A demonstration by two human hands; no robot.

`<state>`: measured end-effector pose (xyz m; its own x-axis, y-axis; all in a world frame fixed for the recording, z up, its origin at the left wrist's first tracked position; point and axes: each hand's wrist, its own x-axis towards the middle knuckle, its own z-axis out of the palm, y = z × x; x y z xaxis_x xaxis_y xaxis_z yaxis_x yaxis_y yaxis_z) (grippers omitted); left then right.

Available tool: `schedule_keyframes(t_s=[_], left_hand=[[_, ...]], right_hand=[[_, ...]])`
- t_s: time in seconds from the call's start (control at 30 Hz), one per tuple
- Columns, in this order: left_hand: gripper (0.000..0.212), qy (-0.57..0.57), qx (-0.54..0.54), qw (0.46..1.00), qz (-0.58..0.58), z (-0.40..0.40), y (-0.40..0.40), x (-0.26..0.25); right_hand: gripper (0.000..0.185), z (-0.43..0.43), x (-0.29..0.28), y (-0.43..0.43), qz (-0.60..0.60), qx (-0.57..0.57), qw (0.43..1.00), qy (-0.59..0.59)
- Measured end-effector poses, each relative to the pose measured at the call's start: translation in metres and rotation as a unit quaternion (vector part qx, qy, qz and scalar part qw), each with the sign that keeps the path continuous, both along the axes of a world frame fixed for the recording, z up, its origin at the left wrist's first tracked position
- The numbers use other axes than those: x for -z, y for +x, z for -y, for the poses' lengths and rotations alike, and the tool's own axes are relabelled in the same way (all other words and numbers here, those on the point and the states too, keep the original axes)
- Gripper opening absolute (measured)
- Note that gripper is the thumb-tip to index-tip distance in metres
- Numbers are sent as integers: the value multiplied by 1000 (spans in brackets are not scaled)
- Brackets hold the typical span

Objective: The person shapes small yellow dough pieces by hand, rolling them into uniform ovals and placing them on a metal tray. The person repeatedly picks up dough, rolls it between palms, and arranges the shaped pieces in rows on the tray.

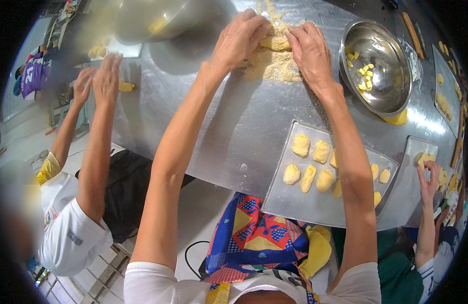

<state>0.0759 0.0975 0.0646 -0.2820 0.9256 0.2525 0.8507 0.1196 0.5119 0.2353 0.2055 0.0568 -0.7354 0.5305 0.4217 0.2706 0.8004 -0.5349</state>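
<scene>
At the far side of the steel table, my left hand (239,40) pinches the left end of a yellow dough piece (275,43). My right hand (313,53) has its fingers on the right end of the same piece. Pale crumbs (272,70) lie spread under and around it. To the right of my right hand stands a steel bowl (389,70) with small yellow cubes (366,72) inside. Below my right forearm, a metal baking tray (281,199) holds several crumb-coated dough pieces (301,145). My forearm hides part of that tray.
A co-worker's hands (104,78) are over the table at left, near another dough piece (126,86) and a large blurred bowl (158,19). On the right, another person's hand (429,178) touches dough on a second tray (412,150). A wooden rolling pin (412,34) lies at upper right.
</scene>
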Motion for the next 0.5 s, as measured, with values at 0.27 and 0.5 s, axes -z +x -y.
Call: schedule_keyframes(t_s=[0.27, 0.5], left_hand=[[29, -67, 43, 996, -42, 16, -9, 5], [21, 27, -34, 979, 198, 12, 19, -19]], right_hand=[[14, 49, -4, 32, 74, -45, 995, -40], [29, 27, -9, 7, -15, -67, 991, -111]])
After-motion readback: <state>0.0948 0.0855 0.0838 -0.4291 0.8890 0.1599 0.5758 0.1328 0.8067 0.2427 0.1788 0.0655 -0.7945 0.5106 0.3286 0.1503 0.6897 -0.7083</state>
